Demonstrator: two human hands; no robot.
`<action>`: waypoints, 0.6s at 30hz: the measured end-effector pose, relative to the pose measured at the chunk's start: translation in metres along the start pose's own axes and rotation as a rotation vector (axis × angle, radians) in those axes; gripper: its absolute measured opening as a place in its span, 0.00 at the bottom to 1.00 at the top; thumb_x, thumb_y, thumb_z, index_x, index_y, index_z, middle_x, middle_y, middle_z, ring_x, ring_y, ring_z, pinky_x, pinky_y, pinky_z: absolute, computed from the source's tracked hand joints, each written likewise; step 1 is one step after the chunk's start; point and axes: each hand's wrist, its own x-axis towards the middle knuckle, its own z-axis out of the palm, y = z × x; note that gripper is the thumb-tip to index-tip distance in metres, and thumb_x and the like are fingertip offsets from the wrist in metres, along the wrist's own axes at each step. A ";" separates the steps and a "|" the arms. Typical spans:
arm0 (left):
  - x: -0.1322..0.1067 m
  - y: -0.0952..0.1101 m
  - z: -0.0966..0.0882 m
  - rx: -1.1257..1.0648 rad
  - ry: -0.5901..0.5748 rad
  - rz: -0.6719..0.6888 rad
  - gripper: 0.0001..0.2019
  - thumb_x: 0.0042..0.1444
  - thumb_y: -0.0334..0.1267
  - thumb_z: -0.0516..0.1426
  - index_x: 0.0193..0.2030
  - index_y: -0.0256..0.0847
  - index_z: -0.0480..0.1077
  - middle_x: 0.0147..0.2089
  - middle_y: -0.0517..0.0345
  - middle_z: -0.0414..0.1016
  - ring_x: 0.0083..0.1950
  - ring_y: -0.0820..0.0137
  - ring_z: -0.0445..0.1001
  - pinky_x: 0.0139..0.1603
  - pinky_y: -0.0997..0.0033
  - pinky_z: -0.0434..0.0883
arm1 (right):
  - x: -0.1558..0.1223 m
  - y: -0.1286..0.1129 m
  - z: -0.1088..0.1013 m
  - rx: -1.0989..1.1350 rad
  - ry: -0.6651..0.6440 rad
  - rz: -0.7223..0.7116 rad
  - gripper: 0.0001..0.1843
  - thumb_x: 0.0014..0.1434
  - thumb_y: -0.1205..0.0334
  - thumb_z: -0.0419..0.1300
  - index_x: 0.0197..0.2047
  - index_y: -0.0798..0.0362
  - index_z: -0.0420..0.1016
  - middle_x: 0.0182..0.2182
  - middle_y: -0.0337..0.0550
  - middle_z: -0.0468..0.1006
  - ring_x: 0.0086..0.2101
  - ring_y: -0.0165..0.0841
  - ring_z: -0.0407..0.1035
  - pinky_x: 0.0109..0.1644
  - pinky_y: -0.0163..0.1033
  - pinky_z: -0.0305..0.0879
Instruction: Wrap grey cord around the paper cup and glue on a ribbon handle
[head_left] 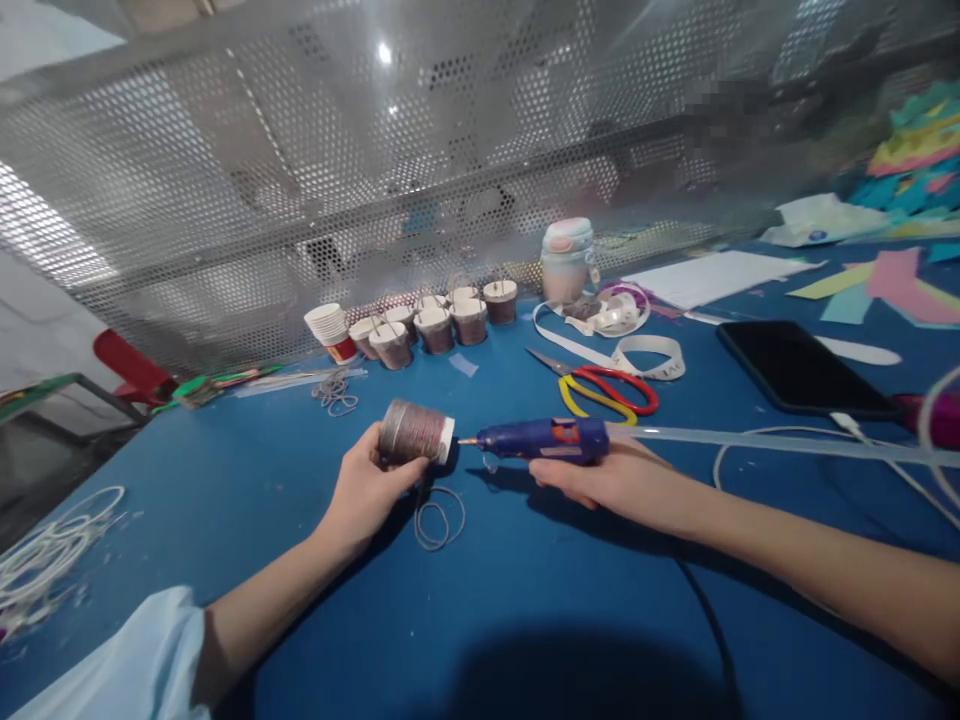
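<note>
My left hand [367,487] is closed round a small paper cup wrapped in brownish cord [414,432], held on its side with the white rim pointing right. My right hand [600,478] grips a blue hot glue gun [546,439] with a clear glue stick [750,440] trailing out behind it to the right. The gun's nozzle points left, almost touching the cup's rim. A loose loop of cord [439,518] lies on the blue table [480,620] just below the cup.
Several cord-wrapped cups [439,325] and a stack of plain paper cups [330,330] stand at the back by a perforated metal screen. Red and yellow scissors [604,390], white ribbon [637,350], a pastel bottle [568,260], a black phone [799,365], coloured paper [892,285] and white cord [45,550] lie around.
</note>
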 end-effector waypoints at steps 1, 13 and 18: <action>0.003 0.000 0.000 0.019 -0.007 0.004 0.15 0.42 0.36 0.64 0.37 0.37 0.68 0.30 0.62 0.73 0.30 0.73 0.71 0.32 0.74 0.68 | -0.001 -0.001 0.001 -0.004 0.011 -0.012 0.15 0.56 0.48 0.57 0.30 0.51 0.73 0.19 0.34 0.68 0.21 0.28 0.62 0.24 0.32 0.58; -0.002 -0.003 0.005 0.215 0.000 0.072 0.12 0.41 0.37 0.64 0.32 0.40 0.68 0.30 0.61 0.72 0.30 0.71 0.70 0.31 0.73 0.67 | -0.004 -0.001 0.013 -0.016 0.088 0.013 0.12 0.53 0.51 0.60 0.27 0.51 0.68 0.20 0.35 0.71 0.20 0.27 0.63 0.22 0.32 0.59; -0.003 0.000 0.007 0.265 0.000 0.122 0.10 0.43 0.38 0.62 0.32 0.40 0.68 0.30 0.61 0.70 0.29 0.72 0.69 0.31 0.73 0.67 | -0.007 -0.001 0.016 -0.114 0.105 -0.145 0.12 0.56 0.54 0.58 0.27 0.52 0.69 0.21 0.35 0.71 0.20 0.26 0.60 0.23 0.32 0.57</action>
